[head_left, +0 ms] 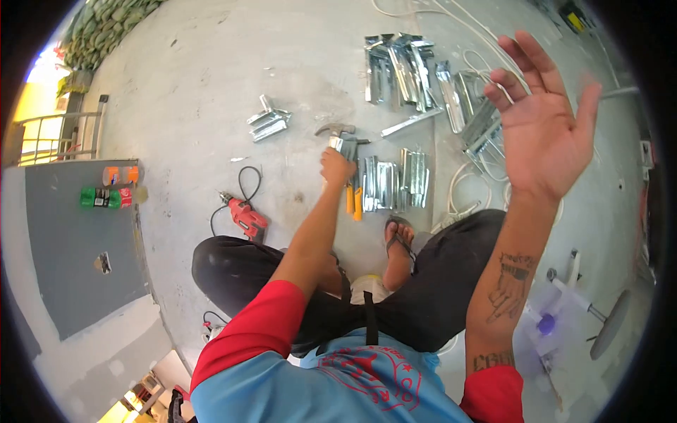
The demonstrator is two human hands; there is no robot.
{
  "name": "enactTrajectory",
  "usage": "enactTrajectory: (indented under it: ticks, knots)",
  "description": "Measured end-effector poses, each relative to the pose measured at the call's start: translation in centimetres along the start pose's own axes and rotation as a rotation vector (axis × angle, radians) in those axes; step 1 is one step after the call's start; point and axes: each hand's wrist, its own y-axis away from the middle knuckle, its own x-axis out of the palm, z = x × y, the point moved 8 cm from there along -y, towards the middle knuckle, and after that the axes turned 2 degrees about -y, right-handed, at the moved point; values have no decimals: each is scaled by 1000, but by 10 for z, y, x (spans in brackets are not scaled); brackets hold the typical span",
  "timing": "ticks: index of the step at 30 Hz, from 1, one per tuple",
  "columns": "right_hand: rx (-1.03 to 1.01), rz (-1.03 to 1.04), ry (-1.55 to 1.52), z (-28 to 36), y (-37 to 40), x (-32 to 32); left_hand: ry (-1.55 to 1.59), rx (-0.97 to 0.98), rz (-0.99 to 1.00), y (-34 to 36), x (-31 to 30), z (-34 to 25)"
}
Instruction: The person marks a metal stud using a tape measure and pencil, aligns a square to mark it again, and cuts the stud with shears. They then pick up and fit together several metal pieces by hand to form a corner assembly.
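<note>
**Item 1. Left hand** (337, 166): fingers closed round a short folded piece of bright galvanised sheet metal (347, 146). It is held low over the grey concrete floor (211, 70), straight ahead of the seated person's folded legs.

**Item 2. Yellow-handled snips** (353, 201): the handles jut out just below the left hand. Whether that hand grips them as well cannot be told.

**Item 3. Steel-headed hammer** (335, 130): the head shows just beyond the folded piece, touching it or just beside it. The shaft is hidden.

**Item 4. Right hand** (543, 120): raised well clear of the floor, palm towards the camera, fingers spread wide, holding nothing.

**Item 5. Near pile of folded galvanised pieces** (395, 183): lies just to the right of the left hand. A larger far heap of the same stock (398, 67) lies well beyond it.

**Item 6. Red power drill with black cord** (247, 217): on the floor to the left of the forearm, untouched.

**Item 7. White cable** (458, 190): looped on the floor by the piles on the right.

**Step in hand (judgement):** one piece is held apart from the near pile and steadied by the left hand alone, as if for trimming or flattening. The right hand is off the work.

**Next move calls for (judgement):**
- Bring the free right hand down to a tool, the snips or the hammer.
- Hold the piece firm with the left hand.
- Keep the fingers away from the sharp sheet edges.
</note>
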Motion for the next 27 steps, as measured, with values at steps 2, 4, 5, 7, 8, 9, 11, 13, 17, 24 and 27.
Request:
enactTrajectory:
  ticks: [2, 4, 5, 7, 8, 9, 11, 13, 17, 24, 27]
  knots:
    - [8, 361, -213, -1, 0, 3, -88, 3, -78, 17, 5, -3]
    - [-1, 284, -148, 0, 0, 0, -74, -12, -129, 30, -4, -6]
    - [-13, 191, -74, 0, 0, -7, -71, -20, -134, 27, -6, -3]
    - [1, 216, -77, 0, 0, -7, -20, -69, -85, 25, -1, 6]
    - [4, 235, -83, 0, 0, -6, -16, -77, -85, 19, 2, 16]
    - [10, 242, -84, -1, 0, -1, 67, -2, 10, 5, 13, 27]
    - [-20, 84, 39, 0, -1, -3, 169, 84, 165, -14, 8, 41]
    - [3, 184, -35, -2, -4, -5, 387, 32, 250, -12, -36, 46]
    - [14, 201, -33, -5, -4, 4, 183, -66, -18, -80, -41, 139]
    - [25, 204, 51, -11, 0, 17, -45, -155, -110, -130, 46, 217]
    - [20, 327, 0, -7, 0, 19, -136, -156, -582, -14, -73, 92]
